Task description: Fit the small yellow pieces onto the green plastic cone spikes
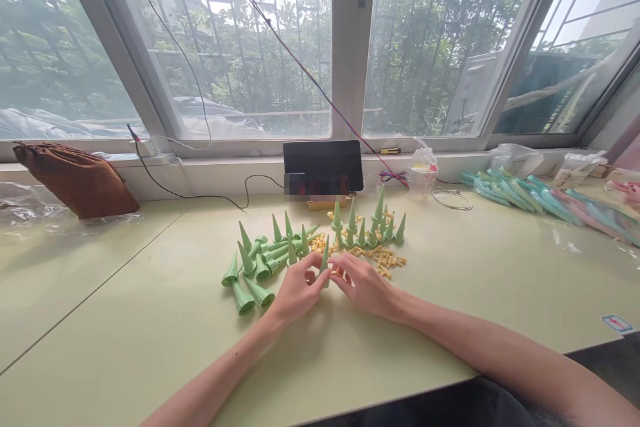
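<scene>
My left hand (pixel 299 288) is closed around a green plastic watering spike (pixel 325 255), which stands point up between thumb and fingers. Close against it, my right hand (pixel 364 282) pinches a small yellow plastic piece (pixel 335 273) at the spike's side; the fingers partly cover it. Left of my hands lie more green spikes (pixel 243 297), some on their sides and some upright. Beyond my right hand, several spikes (pixel 379 210) stand in a group with yellow pieces on them. Loose yellow pieces (pixel 384 259) are scattered beside that group, and another heap (pixel 318 243) lies behind my left hand.
A dark tablet-like screen (pixel 323 163) leans at the window wall. A brown drawstring bag (pixel 80 180) lies back left, with a black cable (pixel 200 197) nearby. Back right are a plastic-wrapped cup (pixel 423 170), a coiled cable (pixel 453 199) and pale green strips (pixel 525 193).
</scene>
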Motion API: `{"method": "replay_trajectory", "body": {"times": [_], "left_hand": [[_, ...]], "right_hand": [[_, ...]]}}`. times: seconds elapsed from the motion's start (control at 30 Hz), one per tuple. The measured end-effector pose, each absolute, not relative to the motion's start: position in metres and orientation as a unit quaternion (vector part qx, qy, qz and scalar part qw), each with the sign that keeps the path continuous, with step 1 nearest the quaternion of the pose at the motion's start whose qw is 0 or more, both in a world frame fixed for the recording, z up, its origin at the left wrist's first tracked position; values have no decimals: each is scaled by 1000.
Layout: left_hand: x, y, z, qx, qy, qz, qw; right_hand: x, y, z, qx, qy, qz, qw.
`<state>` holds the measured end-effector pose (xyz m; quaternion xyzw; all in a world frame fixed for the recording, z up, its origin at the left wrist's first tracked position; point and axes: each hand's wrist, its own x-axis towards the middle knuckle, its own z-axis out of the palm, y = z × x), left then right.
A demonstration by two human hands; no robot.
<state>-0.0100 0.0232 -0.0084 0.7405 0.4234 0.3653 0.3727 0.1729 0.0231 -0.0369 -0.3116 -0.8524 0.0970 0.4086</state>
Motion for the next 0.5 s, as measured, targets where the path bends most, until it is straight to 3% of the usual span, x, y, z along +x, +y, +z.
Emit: {"method": "replay_trajectory", "body": {"times": [0.5], "left_hand": [[-12, 25, -5, 699, 434, 362, 438]], "right_hand": [[172, 22, -37, -310, -850, 107, 412]]}}
